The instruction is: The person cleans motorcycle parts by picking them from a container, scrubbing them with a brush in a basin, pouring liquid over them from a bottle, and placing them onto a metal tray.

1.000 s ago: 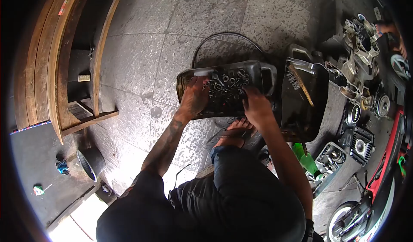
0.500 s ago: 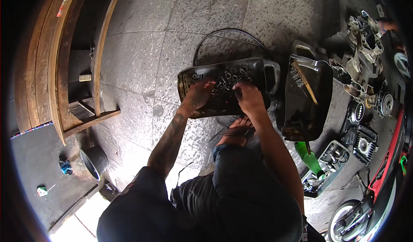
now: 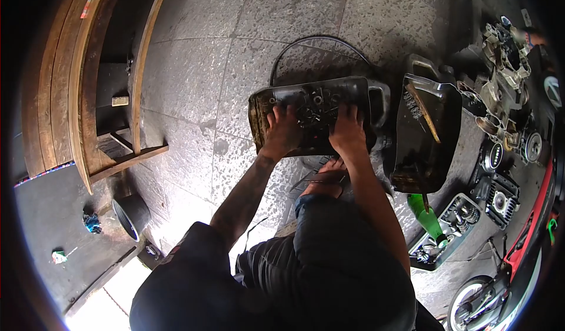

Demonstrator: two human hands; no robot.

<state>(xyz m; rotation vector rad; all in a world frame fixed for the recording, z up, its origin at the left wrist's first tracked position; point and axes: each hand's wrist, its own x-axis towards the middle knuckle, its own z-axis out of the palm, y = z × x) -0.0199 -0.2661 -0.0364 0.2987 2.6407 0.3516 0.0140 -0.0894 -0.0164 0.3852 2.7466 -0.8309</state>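
Note:
A black tray cut from a plastic jerrycan (image 3: 256,122) lies on the floor in front of me, its handle on the right. Bolts, nuts and other small metal parts (image 3: 309,114) are heaped in its middle. Over the left part of the tray, my left hand (image 3: 282,132) is open, fingers stretched forward. My right hand (image 3: 348,129) is open too, fingers spread on the right side of the pile. Nothing shows in either hand. Whether the fingertips touch parts under them I cannot tell.
To the right stands a second cut jerrycan (image 3: 453,154) with a wooden-handled wire brush (image 3: 425,112). Beyond are a green bottle (image 3: 425,216), a tray of metal parts (image 3: 416,264), engine castings (image 3: 505,66) and a motorcycle wheel (image 3: 468,307). A wooden bench (image 3: 76,95) and black bucket (image 3: 132,216) are left.
Both hands have gone from curled fingers among the small parts to flat, spread fingers. They now lie farther apart, at either side of the pile. The view has shifted slightly.

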